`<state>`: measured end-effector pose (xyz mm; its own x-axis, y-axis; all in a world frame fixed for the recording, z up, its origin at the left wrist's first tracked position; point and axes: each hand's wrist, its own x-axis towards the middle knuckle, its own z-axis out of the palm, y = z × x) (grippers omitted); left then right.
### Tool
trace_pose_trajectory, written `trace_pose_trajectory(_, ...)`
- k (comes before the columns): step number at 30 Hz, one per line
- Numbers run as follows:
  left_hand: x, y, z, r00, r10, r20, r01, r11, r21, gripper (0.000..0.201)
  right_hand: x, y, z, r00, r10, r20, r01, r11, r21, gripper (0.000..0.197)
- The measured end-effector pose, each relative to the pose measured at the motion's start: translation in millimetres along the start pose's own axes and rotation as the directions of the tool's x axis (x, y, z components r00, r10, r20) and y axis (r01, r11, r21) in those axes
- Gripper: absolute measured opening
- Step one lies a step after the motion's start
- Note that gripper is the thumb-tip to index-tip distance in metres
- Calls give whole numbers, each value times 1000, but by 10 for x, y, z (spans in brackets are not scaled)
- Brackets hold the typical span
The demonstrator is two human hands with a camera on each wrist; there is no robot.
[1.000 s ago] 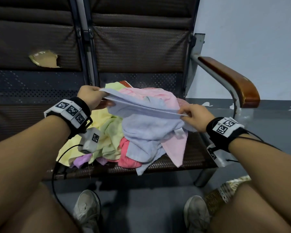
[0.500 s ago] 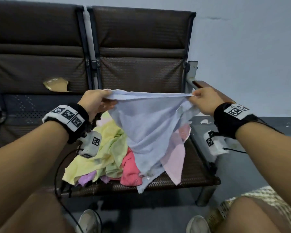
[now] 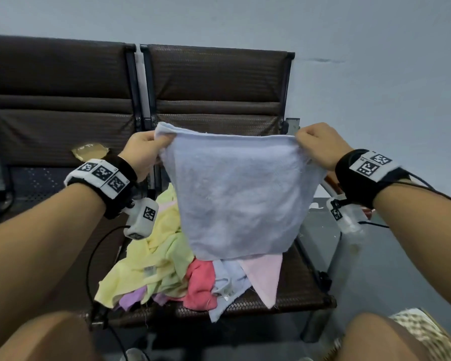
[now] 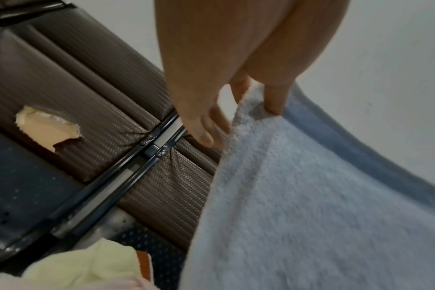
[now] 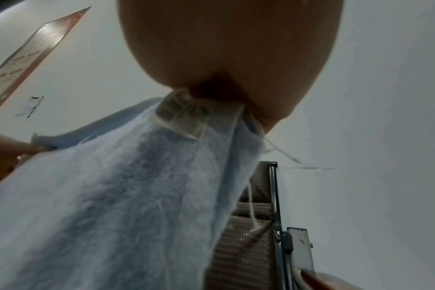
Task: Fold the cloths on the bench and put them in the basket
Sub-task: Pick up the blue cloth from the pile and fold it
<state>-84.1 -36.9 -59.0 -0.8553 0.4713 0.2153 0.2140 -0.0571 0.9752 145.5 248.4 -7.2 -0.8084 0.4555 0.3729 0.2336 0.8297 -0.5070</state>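
A light blue cloth (image 3: 241, 196) hangs spread in the air above the bench seat (image 3: 294, 280). My left hand (image 3: 147, 149) pinches its top left corner and my right hand (image 3: 317, 144) pinches its top right corner, so the top edge is stretched flat between them. The left wrist view shows thumb and fingers of the left hand (image 4: 258, 98) pinching the blue cloth (image 4: 311, 206). In the right wrist view the right hand (image 5: 226, 64) grips the blue cloth (image 5: 117, 196) at a corner bearing a white label. Under it lies a pile of cloths (image 3: 167, 269): yellow, green, red, pink, purple, blue.
The brown bench backrest (image 3: 214, 82) stands behind the cloth, with a torn patch (image 3: 89, 151) on the left seat's back. A wooden armrest (image 3: 332, 182) is at the right. A woven basket (image 3: 425, 334) shows at the lower right by my knee.
Both hands have lifted the blue cloth up off the pile and drawn apart, so it now hangs flat and clear of the other cloths.
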Motion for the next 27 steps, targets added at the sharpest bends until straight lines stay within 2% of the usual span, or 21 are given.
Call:
trace_pose_trajectory(2,11,67,-2,995,-27,91,29,999,-19,19,16,22,-35,997,19,74,-20,1000,10,40)
trace_pose_trajectory(3,7,99,3,993,-34,117,33,999,4,13,15,37,-42,994,32,103,-37,998,42,40)
trace_pose_trajectory(6,0,141,10,987,-72,145,71,997,12,7,-5,87,-49,985,140,101,-161,957,242,35)
trace_pose_trajectory(8,4,131,10,981,-127,144,131,991,-17,25,-17,111,-41,960,258,111,-281,879,386,31)
trace_pose_trajectory(9,17,120,23,983,-145,109,148,989,-25,29,-23,112,-29,940,315,130,-340,833,436,32)
trace_pose_trajectory(12,90,104,134,981,-153,-117,151,988,-25,31,-25,56,39,898,408,163,-430,738,520,35)
trace_pose_trajectory(14,108,155,276,945,-159,-287,143,987,-78,29,1,-27,112,886,427,181,-445,674,590,35)
trace_pose_trajectory(16,80,248,476,918,-171,-357,115,978,-173,28,31,-142,195,879,427,211,-451,606,655,36)
trace_pose_trajectory(18,2,367,721,939,-182,-292,121,969,-214,31,56,-275,279,881,402,249,-452,560,694,29)
trace_pose_trajectory(21,-229,488,1095,991,-123,-56,109,971,-213,40,53,-513,378,880,347,324,-466,508,724,12)
trace_pose_trajectory(23,-393,509,1287,996,-22,87,34,990,-140,40,34,-639,394,889,270,370,-458,483,746,16)
trace_pose_trajectory(25,-515,526,1387,981,58,185,-51,998,-45,38,0,-695,377,886,193,421,-459,487,743,30)
trace_pose_trajectory(27,-528,560,1366,976,21,216,-10,999,-54,30,-22,-681,366,877,182,445,-470,520,713,33)
